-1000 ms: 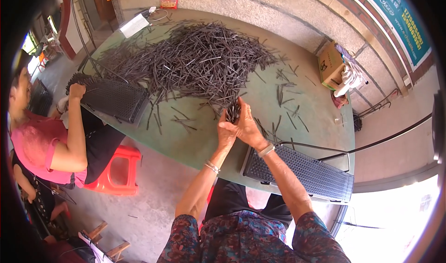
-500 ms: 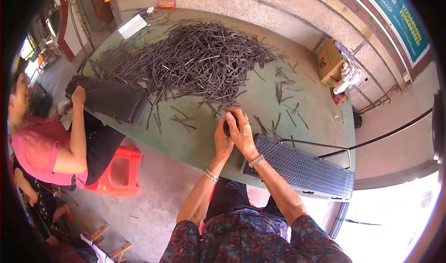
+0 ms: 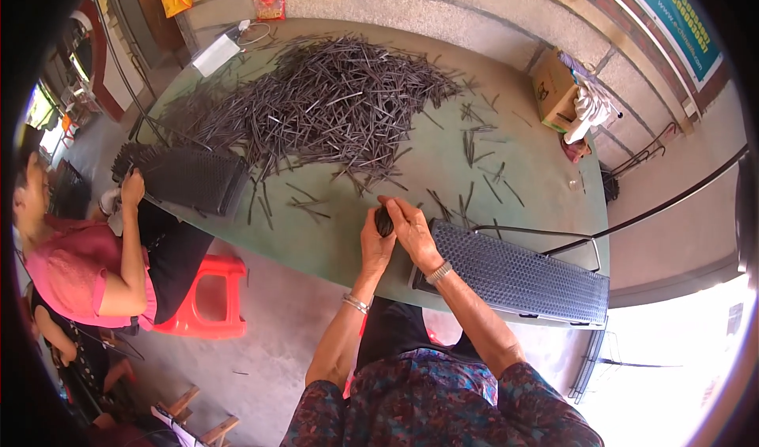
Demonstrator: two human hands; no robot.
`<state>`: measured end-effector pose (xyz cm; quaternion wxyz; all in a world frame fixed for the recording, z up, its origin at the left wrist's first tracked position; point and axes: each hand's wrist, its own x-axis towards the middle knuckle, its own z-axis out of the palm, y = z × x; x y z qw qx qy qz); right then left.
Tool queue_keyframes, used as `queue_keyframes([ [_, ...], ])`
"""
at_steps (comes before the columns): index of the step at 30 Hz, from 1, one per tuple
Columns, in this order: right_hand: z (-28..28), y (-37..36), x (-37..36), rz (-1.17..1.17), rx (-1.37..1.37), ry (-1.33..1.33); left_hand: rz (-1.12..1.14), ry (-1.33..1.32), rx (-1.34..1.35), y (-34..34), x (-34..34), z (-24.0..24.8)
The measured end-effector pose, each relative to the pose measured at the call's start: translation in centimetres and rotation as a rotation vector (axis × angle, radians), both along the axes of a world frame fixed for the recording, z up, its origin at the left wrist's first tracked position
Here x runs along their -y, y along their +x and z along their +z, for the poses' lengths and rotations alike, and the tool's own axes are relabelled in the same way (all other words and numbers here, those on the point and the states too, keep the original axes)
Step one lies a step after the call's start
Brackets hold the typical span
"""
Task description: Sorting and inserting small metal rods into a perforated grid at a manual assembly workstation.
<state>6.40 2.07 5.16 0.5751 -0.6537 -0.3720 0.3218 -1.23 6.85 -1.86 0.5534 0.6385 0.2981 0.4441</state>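
- Left hand [image 3: 375,241]: curled round the near-left side of a bundle of dark sticks [image 3: 384,222], grip narrow.
- Right hand [image 3: 414,230]: closed over the bundle's right and far side, fingers meeting the left hand's. Bundle sits between the two palms, above the table's near edge, short of the pile (ends seem to face up; length mostly hidden by fingers).
- Handling, my judgement: each stick light, thin, fairly stiff, perhaps brittle if bent. The bunch likely slides against itself, so loose ones could slip out; best held round the middle with both palms, ends evened by fingertips.
- Far left: co-worker in a pink top [image 3: 87,277], one arm bent up toward a dark gridded panel [image 3: 198,182] at the table's left edge (what the fingers hold there, too small to tell).
- Below that panel: red plastic stool [image 3: 209,309] on the floor.
- Upper left, on the table: white oblong box [image 3: 216,54] with a cable near it.
- Centre: broad heap of loose sticks [image 3: 340,99], lying every which way, a few strays at its near edge.
- Right of centre: scattered sticks [image 3: 488,180] on the green tabletop [image 3: 545,186], well apart from the heap.
- Near right, just beside the right forearm: second gridded panel [image 3: 518,273], with a bent metal rod along its far side.
- Far right, by the wall: cardboard box [image 3: 555,98], pale cloth [image 3: 590,113] hanging against it.
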Motion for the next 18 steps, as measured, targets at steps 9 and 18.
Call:
queue_keyframes([
  [9,-0.1,-0.3,1.0,-0.082,-0.089,-0.010,0.044,0.066,-0.018,0.7,0.4,-0.7],
  [18,3.8,4.2,3.3,-0.048,-0.116,0.004,-0.207,-0.746,0.356,0.9,-0.6,4.7],
])
